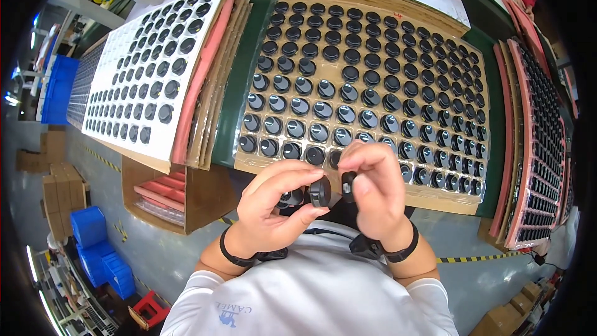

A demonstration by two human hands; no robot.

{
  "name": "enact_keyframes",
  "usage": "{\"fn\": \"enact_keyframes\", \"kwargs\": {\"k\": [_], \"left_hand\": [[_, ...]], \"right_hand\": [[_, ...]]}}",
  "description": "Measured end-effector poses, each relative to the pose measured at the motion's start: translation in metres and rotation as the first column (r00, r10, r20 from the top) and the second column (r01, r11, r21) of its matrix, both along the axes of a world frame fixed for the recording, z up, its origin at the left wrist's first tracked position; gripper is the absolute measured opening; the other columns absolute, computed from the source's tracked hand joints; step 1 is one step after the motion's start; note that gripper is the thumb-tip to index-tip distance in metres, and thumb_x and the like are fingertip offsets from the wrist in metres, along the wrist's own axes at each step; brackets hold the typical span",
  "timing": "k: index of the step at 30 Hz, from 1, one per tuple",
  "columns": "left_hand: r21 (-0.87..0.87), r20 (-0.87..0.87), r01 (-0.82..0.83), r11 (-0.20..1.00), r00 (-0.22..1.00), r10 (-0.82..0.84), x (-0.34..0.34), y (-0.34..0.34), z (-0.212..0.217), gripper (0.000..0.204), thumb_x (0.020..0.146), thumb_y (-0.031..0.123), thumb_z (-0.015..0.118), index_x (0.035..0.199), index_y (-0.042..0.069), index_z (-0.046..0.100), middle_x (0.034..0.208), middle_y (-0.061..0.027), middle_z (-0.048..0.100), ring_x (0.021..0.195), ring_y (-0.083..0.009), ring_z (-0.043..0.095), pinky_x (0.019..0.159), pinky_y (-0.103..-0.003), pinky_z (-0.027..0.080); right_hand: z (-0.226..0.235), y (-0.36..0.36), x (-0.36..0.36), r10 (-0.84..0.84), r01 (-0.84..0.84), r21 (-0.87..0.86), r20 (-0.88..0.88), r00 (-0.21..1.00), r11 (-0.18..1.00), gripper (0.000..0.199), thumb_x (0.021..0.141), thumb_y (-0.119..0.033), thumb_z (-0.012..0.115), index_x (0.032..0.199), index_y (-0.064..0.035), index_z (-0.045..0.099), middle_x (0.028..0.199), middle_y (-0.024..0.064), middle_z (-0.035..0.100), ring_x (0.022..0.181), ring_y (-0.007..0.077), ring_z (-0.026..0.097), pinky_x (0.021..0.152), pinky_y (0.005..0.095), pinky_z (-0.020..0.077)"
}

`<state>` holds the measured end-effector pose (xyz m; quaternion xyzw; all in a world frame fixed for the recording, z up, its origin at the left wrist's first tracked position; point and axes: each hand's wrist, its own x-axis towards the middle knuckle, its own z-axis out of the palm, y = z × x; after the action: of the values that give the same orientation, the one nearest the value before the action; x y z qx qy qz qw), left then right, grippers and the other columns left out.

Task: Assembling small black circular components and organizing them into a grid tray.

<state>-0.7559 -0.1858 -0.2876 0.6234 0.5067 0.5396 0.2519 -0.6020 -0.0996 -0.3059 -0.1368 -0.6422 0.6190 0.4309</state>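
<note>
I see my left hand (273, 202) pinching a black knob (321, 191), right hand (373, 183) pinching another knob (348, 185), above the cardboard tray (373, 0); grey floor (472, 242), blue crates (102, 252) near left.

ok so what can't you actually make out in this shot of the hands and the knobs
- Head view: the left hand covers most of a second black knob behind the one it pinches.
- The right hand wraps its black knob; only an edge shows.
- The right-hand tray bends into the dark rim; its parts blur.
- The tray's near row sits partly behind the fingers.
</note>
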Motion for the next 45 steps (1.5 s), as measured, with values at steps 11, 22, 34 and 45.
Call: {"fn": "enact_keyframes", "kwargs": {"k": [11,22,34,45], "left_hand": [[0.024,-0.005,0.009,1.000,1.000,-0.009,-0.002,-0.001,0.002,0.040,0.071,0.009,0.076,0.105,-0.004,0.061,0.098,-0.0179,0.063,0.088,-0.0273,0.062,0.078,-0.034,0.050],[0.022,0.040,-0.002,1.000,0.999,0.001,-0.008,-0.003,0.002,0.041,0.072,0.010,0.076,0.107,-0.004,0.060,0.099,-0.0181,0.063,0.090,-0.0262,0.062,0.077,-0.033,0.050],[-0.062,0.160,0.022,0.998,0.987,-0.012,-0.017,-0.003,-0.002,0.039,0.079,0.014,0.071,0.111,-0.005,0.059,0.100,-0.0143,0.060,0.085,-0.0181,0.058,0.074,-0.027,0.048],[-0.263,0.643,0.257,0.930,0.766,-0.030,-0.031,-0.001,-0.024,0.042,0.086,0.003,0.046,0.127,-0.001,0.036,0.102,-0.0131,0.056,0.085,-0.0144,0.054,0.073,-0.025,0.046]], "right_hand": [[0.007,-0.006,-0.004,0.035,-0.038,0.064,0.049,0.998,0.997,0.022,0.091,-0.017,0.050,0.104,0.0000,0.046,0.086,0.0078,0.049,0.073,0.0142,0.043,0.069,0.0262,0.0369],[0.009,-0.006,-0.003,0.150,-0.174,-0.241,-0.114,0.982,0.955,0.032,0.090,-0.022,0.056,0.109,0.0005,0.045,0.088,0.0054,0.048,0.076,0.0124,0.043,0.070,0.0257,0.0359],[0.028,0.016,-0.004,-0.100,-0.046,0.483,0.273,0.957,0.874,0.029,0.071,-0.011,0.072,0.096,-0.0030,0.060,0.087,0.0100,0.059,0.077,0.0266,0.055,0.069,0.0358,0.0426],[0.039,0.071,-0.034,-0.168,-0.135,0.467,0.551,0.818,0.874,0.026,0.074,-0.008,0.068,0.098,-0.0013,0.060,0.082,0.0073,0.058,0.074,0.0186,0.055,0.069,0.0297,0.0440]]}}
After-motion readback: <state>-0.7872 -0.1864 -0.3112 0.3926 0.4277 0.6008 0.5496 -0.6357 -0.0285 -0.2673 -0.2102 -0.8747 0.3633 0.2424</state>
